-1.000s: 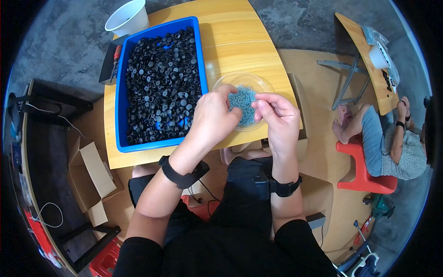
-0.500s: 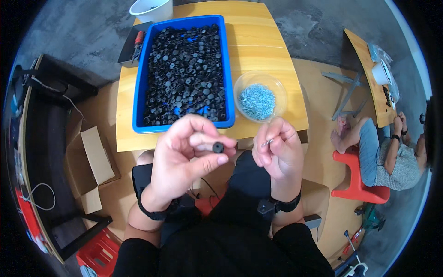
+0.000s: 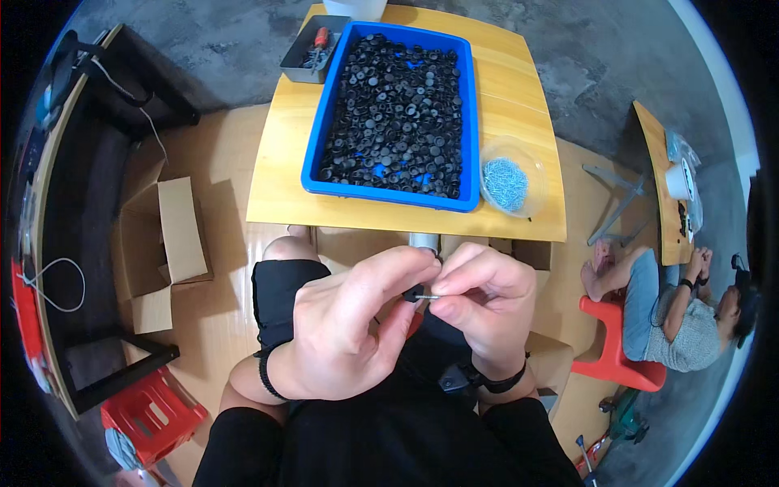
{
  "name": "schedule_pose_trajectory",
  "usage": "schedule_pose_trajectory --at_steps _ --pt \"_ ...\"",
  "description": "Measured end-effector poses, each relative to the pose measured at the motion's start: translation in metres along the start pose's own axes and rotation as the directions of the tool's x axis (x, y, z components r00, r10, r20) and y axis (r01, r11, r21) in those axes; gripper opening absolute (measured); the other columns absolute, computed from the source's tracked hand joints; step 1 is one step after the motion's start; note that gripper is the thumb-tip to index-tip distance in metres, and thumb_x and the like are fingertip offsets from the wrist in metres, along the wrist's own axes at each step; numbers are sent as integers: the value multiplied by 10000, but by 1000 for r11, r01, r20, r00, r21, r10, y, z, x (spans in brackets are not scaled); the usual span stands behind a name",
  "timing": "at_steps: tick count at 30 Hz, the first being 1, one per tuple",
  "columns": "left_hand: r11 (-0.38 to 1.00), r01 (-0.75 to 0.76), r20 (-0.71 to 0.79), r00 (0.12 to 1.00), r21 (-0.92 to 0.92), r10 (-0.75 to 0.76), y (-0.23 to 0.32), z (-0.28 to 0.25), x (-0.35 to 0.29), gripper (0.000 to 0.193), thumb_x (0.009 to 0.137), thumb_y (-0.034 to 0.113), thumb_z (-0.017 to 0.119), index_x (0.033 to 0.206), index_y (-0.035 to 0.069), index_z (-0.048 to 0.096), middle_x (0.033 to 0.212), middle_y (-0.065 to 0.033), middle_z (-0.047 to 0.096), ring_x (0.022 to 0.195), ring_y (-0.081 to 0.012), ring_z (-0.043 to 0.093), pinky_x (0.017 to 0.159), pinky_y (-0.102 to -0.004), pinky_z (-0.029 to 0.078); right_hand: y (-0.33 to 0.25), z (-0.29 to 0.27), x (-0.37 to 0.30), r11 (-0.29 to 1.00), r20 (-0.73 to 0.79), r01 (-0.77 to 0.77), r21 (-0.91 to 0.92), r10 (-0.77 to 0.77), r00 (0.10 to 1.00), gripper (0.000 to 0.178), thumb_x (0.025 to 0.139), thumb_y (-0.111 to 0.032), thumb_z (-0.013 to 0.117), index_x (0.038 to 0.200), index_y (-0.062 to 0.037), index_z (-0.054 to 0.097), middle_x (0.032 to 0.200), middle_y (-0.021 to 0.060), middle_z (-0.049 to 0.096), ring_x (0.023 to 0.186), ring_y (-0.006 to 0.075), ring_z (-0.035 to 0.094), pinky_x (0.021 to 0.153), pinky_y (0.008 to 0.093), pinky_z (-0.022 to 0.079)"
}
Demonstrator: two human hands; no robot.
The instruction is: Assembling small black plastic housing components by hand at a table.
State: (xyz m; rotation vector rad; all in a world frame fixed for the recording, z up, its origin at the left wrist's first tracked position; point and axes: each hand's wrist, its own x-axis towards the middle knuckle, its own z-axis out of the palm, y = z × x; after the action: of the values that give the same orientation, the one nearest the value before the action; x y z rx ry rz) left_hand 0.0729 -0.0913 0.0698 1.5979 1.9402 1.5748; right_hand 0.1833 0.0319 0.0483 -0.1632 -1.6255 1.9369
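Observation:
My left hand (image 3: 341,325) pinches a small round black rubber foot (image 3: 413,294) between thumb and fingertips, over my lap. A thin silver screw (image 3: 427,297) is pinched in my right hand (image 3: 491,304), and its end meets the black foot. Whether the screw has entered the foot's hole cannot be made out. Beyond my hands, a blue tray (image 3: 473,122) full of similar black pieces lies on the wooden table. To its right stands a clear round bowl (image 3: 535,183) with a heap of silvery screws (image 3: 504,183).
A grey box (image 3: 295,61) with a red-handled screwdriver (image 3: 321,39) and a white bucket (image 3: 357,8) stand at the table's far left. An open carton (image 3: 184,231) and a red stool (image 3: 154,414) are on the left floor. Another person (image 3: 686,325) sits at right on a red stool.
My hands have come together, bringing the screw to the black foot. Earlier they were apart, with the foot's round end toward view. The view has shifted, so the table appears farther right and up.

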Motion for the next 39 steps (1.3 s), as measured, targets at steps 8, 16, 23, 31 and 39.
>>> schedule_pose_trajectory --at_steps 8,16,23,31,39 --pt "997 25 -63 998 79 -20 0 -11 -14 500 649 -112 595 1126 -20 474 924 -145 669 842 -234 654 733 -279 486 -7 25 1 810 34 187 -556 -203 979 169 671 -38 745 776 -37 612 667 72 598 546 182 561 493 253 432" --pt "977 -43 -132 989 211 72 -8 -5 -16 523 635 -135 588 1138 -39 483 898 -166 664 773 -241 666 664 -277 511 -14 34 3 651 116 256 -715 -250 961 174 645 -10 730 750 -42 595 649 87 577 530 218 552 464 282 421" --pt "928 -124 -160 969 351 190 -19 4 -15 514 619 -97 597 1127 -83 516 818 -163 646 720 -249 659 594 -285 510 -11 32 10 643 133 158 -749 -87 987 139 663 4 696 736 -25 582 669 111 569 536 256 555 488 297 430" --pt "902 -111 -155 969 416 191 -46 18 -27 494 667 -23 617 1145 -102 520 794 -148 634 745 -246 656 601 -279 505 35 17 3 899 -5 -390 -198 397 918 130 745 -33 701 750 3 576 773 38 640 729 75 607 650 228 505" --pt "893 -68 -134 981 445 142 -84 21 -42 513 647 -104 544 1158 -106 500 842 -163 639 784 -274 656 628 -315 521 82 27 3 928 -144 -369 -55 359 922 151 725 20 690 745 -12 543 731 29 617 692 75 582 604 217 474"
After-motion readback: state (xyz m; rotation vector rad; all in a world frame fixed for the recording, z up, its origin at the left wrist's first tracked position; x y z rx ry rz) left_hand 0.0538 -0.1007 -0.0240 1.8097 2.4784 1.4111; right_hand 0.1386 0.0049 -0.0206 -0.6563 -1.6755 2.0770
